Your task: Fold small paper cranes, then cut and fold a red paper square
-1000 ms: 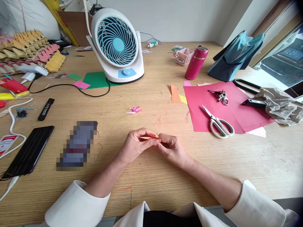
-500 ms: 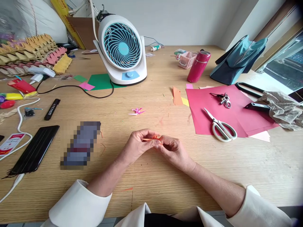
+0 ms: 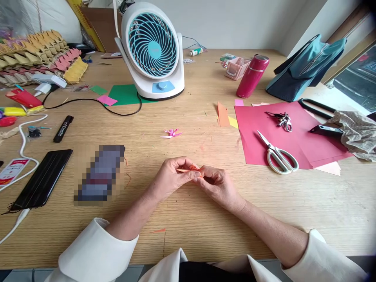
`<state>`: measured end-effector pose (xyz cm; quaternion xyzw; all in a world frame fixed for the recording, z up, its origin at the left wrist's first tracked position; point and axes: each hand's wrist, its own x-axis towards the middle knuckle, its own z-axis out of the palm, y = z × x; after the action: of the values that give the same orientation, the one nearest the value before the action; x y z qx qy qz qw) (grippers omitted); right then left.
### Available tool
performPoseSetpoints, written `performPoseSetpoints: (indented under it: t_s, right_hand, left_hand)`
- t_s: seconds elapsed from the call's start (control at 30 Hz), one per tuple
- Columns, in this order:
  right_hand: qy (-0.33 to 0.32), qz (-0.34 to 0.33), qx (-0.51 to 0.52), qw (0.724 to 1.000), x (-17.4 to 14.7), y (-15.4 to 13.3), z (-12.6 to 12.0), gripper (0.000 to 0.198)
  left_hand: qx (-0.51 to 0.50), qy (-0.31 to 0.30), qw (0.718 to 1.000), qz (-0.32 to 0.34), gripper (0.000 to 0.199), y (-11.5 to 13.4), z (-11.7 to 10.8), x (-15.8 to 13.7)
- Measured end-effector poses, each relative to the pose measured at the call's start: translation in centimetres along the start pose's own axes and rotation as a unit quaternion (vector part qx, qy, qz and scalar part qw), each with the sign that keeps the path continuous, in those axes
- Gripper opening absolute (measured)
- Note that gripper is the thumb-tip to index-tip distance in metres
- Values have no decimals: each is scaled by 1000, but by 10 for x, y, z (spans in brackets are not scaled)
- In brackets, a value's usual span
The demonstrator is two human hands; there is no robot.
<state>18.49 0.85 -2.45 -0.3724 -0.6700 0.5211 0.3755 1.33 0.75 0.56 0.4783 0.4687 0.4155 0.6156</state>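
Observation:
A small folded piece of orange paper [image 3: 193,167] is pinched between my two hands above the near middle of the table. My left hand [image 3: 175,175] closes on it from the left, thumb on the near side. From the right, my right hand [image 3: 219,186] grips it with thumb and index finger; the two thumbs nearly meet. Most of the paper is hidden by my fingers, with a pointed strip and a crumpled orange part showing. Beyond my hands lies a small pink folded-paper figure [image 3: 172,133], touched by neither.
White scissors [image 3: 279,154] and keys [image 3: 284,120] lie on red paper [image 3: 252,133] at right. A fan [image 3: 154,51] stands behind, near green paper [image 3: 122,94]. A pink bottle [image 3: 252,76] is back right. A blurred phone-like object [image 3: 101,172] and black case [image 3: 44,178] lie left.
The view has shifted slightly, so things at the back sit higher in it. Both hands keep their pinch on the orange paper, with only slight finger movement.

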Motion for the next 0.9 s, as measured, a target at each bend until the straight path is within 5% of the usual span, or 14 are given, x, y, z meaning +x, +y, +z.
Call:
performPoseSetpoints:
  t_s: [0.27, 0.47, 0.63, 0.9]
  right_hand:
    - [14, 6, 24, 1000, -3, -2, 2, 37]
    - [-15, 5, 85, 996, -1, -13, -7, 30]
    - [62, -27, 53, 996, 0, -10, -21, 18]
    - [27, -61, 8, 998, 0, -11, -22, 9]
  left_hand:
    - [-59, -36, 998, -13, 24, -4, -2, 1]
    - [-95, -9, 994, -52, 30, -3, -3, 1]
    - [-61, -12, 996, -60, 31, -5, -5, 1]
    - [-44, -32, 994, -96, 34, -12, -4, 2]
